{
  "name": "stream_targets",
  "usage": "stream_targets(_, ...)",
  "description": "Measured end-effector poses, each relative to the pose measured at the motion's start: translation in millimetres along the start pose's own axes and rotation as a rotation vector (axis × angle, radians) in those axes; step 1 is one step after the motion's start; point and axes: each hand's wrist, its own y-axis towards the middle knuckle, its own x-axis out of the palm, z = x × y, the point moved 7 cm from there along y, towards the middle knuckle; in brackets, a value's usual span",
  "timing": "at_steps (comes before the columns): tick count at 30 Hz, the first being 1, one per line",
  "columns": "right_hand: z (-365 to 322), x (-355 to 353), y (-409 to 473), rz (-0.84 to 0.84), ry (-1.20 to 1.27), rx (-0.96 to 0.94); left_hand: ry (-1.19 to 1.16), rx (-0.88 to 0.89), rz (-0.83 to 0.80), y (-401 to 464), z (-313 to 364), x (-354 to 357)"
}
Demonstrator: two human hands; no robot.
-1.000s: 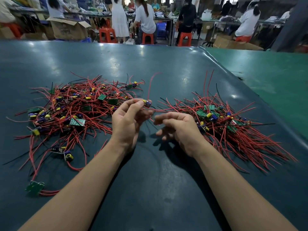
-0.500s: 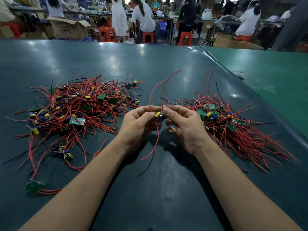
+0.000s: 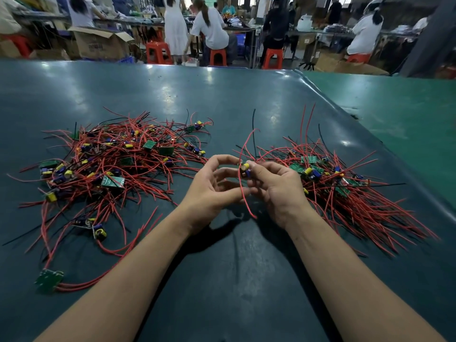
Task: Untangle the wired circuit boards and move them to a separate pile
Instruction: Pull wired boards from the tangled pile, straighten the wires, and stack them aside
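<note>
Your right hand pinches the small circuit board at its fingertips; your left hand pinches its red wires just below. Light board, limp springy leads: grip the board's edges, not the capacitors. Sorted pile lies just beyond your right knuckles.

A dark teal worktop fills the near scene, with a lighter green surface adjoining at the right. Beyond its far edge stand red plastic stools and an open cardboard box at far left. People sit and stand at far benches.
</note>
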Motion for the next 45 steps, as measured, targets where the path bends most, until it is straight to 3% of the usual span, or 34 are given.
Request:
stream_targets(3,3,-1,1,-0.004,-0.030,0.025,0.118,0.052,0.052,0,3,-1)
stream_targets(9,3,3,-2,-0.004,-0.049,0.026,0.037,0.015,0.176,2,3,-9)
stream_targets(12,1,3,-2,0.011,0.075,0.059,-0.117,0.003,0.320,4,3,-22)
stream_targets(16,-2,6,-3,-0.019,0.132,0.039,-0.292,-0.050,0.376,5,-1,-27)
stream_targets(20,-1,7,-4,-0.033,0.091,0.058,-0.353,-0.067,0.300,5,0,-21)
stream_targets(24,-1,5,-3,-0.044,0.104,0.041,-0.235,-0.069,0.187,4,-1,-12)
stream_targets(29,1,17,-6,-0.185,-0.011,-0.027,-0.237,-0.083,0.184,3,-2,-14)
stream_targets(39,1,8,0,-0.021,-0.049,-0.095,-0.186,-0.110,0.172,4,-3,-13)
stream_targets(45,-11,-16,8,0.200,0.059,-0.216,-0.139,-0.085,0.192,4,0,-13)
